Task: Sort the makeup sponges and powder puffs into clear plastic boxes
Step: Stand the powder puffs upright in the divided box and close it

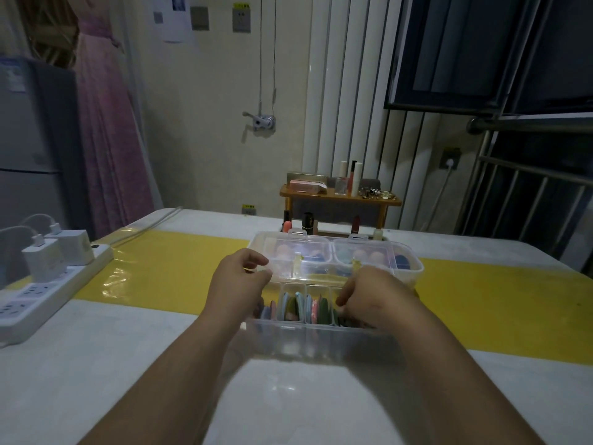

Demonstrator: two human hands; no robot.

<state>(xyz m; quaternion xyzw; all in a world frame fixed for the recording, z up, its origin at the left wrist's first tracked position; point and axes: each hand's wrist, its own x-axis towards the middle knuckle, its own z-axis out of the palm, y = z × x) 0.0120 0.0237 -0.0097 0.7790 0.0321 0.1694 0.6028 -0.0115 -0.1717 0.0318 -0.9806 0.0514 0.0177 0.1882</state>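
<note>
A clear divided box [321,340] stands open close to me, with several flat powder puffs [303,305] standing on edge in its compartments. Behind it, a second clear box [414,268] with a lid holds pink and blue makeup sponges [284,251]. My left hand [239,279] is at this far box's front left corner, thumb and curled fingers pinching the lid's edge. My right hand [369,293] hangs over the near box's right end with its fingers curled down into the compartment. Whether they hold a puff is hidden.
Both boxes sit on a white table with a yellow strip [179,268]. A power strip with chargers [48,277] lies at the left edge. Lipsticks [308,221] stand behind the far box, and a small wooden shelf [340,195] holds cosmetics.
</note>
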